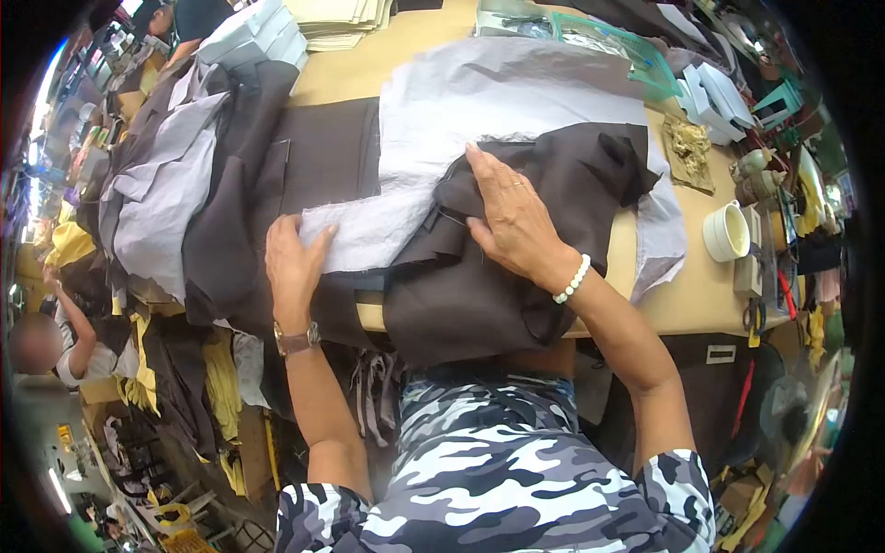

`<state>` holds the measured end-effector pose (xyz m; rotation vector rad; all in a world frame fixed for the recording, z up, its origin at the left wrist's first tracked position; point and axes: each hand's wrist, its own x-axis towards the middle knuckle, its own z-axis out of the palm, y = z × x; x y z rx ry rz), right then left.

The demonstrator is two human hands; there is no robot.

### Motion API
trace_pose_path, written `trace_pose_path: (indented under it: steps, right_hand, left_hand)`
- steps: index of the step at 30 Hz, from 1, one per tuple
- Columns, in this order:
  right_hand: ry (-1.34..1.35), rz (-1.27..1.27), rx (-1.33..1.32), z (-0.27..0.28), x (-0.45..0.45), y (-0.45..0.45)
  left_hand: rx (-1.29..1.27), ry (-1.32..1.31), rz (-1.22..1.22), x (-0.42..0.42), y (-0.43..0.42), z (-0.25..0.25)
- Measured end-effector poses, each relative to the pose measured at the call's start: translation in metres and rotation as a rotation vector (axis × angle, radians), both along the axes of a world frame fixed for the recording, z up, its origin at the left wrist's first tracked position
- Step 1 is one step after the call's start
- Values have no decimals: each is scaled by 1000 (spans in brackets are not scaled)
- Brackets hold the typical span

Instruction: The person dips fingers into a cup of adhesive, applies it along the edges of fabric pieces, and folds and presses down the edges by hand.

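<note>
Dark brown cloth (pixel 489 304) lies across the table in front of me, partly folded and bunched on the right. A pale grey cloth piece (pixel 415 138) with a frayed edge lies over part of it. My left hand (pixel 297 258) rests at the pale piece's lower left corner, thumb and fingers apart. Spread on the bunched dark cloth is my right hand (pixel 516 217), its fingers stretched out and its thumb apart. A thin, shiny line shows beside that thumb; what it is I cannot make out.
More dark and grey cloth (pixel 166 194) is heaped at the left. Along the back are white boxes (pixel 253 37) and a green basket (pixel 636 55). A white cup (pixel 726 230) and scissors (pixel 755 318) lie at the right edge. Another person (pixel 78 336) is at far left.
</note>
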<state>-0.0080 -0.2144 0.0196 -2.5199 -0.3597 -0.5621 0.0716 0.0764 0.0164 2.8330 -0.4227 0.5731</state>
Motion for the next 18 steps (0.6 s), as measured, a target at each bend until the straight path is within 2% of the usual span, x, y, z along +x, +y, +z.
trace_pose_path:
  steps: [2,3,5,6,9,11,12,13,15,16,18]
  right_hand:
    - [78,-40,-11,-3,-3,-4]
    - [45,13,28,1,-2,-4]
    - [-28,114,107,22,5,-3]
    - [-67,133,103,35,9,0]
    - [-237,242,255,75,30,10]
    - [-273,287,400,104,40,13]
    - [-161,338,487,122,39,9]
    - [-49,387,573,139,38,6]
    - [11,404,708,150,42,-3]
    - [-44,370,754,152,48,-11]
    - [-162,454,863,159,48,-23]
  left_hand:
    - [-204,-68,-192,4,6,-15]
    - [-294,16,-166,1,2,-9]
    - [-468,180,-119,-6,-22,29]
    - [-607,88,-230,-13,-41,54]
    - [-708,16,-515,-14,-68,110]
    - [-645,-50,-535,-23,-89,138]
    - [-613,-83,-544,-26,-99,145]
    - [-628,-260,-568,-29,-109,148]
    - [-650,-616,-610,-32,-124,150]
    - [-786,-644,-667,-35,-123,141]
    - [-1136,-168,-819,-62,-112,118]
